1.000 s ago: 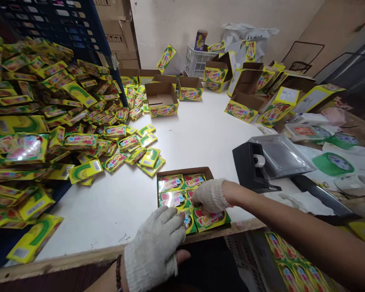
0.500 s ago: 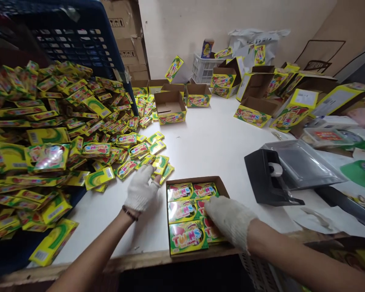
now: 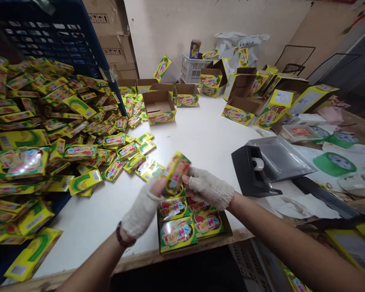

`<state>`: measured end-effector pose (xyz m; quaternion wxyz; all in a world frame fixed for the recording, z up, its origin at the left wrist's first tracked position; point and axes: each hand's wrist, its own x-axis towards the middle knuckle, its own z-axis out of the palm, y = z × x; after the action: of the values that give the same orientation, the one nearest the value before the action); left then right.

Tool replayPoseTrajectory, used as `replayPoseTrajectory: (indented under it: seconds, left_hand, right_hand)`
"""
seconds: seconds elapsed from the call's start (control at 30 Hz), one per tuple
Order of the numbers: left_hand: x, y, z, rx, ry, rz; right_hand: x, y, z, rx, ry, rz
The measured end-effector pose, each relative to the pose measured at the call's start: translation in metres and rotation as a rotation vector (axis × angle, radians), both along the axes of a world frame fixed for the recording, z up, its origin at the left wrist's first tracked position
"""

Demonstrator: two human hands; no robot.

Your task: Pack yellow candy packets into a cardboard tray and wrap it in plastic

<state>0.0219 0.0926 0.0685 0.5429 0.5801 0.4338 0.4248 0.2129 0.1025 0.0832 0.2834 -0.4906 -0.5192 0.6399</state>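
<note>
Item: one tilted yellow-green printed card packet point(image 3: 176, 172), gripped between closed fingers of the white knit-gloved left hand point(image 3: 142, 209) and white knit-gloved right hand point(image 3: 209, 188); forearms angled inward, above a brown cardboard tray point(image 3: 225, 232).

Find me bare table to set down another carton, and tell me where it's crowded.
The white table is open mid-table, between the open cartons and the tape dispenser. A second patch lies at lower left, between the scattered yellow packs and the cardboard tray. The left side is crowded, heaped against the blue crate, and so is the far edge.
</note>
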Motion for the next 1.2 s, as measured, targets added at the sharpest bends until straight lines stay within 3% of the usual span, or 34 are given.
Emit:
replayPoseTrajectory:
  seconds: [0.07,0.1,0.2,0.3,0.4,0.5,0.7,0.83,0.93,1.0,1.07,1.13,1.2]
  left_hand:
    - [0.007,-0.015,0.003,0.002,0.116,-0.079]
    - [0.006,-0.017,0.001,0.046,0.198,-0.069]
    - [-0.016,-0.002,-0.012,0.292,0.502,0.122]
    - [-0.044,0.034,-0.032,0.421,0.826,0.250]
    - [-0.054,0.067,-0.049,0.413,1.139,0.116]
    - [-0.045,0.078,-0.056,0.397,1.392,0.033]
    - [-0.031,0.056,-0.057,0.275,1.540,0.079]
    - [-0.039,0.038,-0.063,0.290,1.467,0.088]
    - [-0.058,0.026,-0.067,0.261,1.257,0.156]
    - [-0.070,0.017,-0.063,0.152,0.993,0.302]
    - [-0.073,0.007,-0.053,0.043,0.609,0.413]
    - [-0.063,-0.005,-0.037,-0.029,0.228,0.419]
    - [-0.042,-0.016,-0.020,-0.070,0.000,0.338]
  right_hand:
    - [0.003,0.002,0.002,0.023,0.124,-0.028]
    - [0.008,0.004,0.005,0.072,0.090,-0.016]
    - [0.031,0.015,0.020,0.241,-0.292,0.126]
    - [0.038,0.025,0.031,0.318,-0.790,0.439]
    - [0.019,0.032,0.026,0.296,-1.135,0.823]
    - [-0.004,0.033,0.011,0.232,-1.273,1.042]
    - [-0.001,0.012,-0.002,0.364,-1.285,0.708]
    - [0.012,0.004,-0.005,0.410,-1.217,0.729]
    - [0.017,0.000,-0.010,0.438,-1.138,0.570]
    - [0.016,-0.003,-0.012,0.489,-1.028,0.414]
    - [0.009,-0.006,-0.011,0.511,-0.872,0.287]
    - [-0.003,-0.008,-0.007,0.478,-0.683,0.217]
    - [-0.014,-0.006,-0.001,0.423,-0.510,0.169]
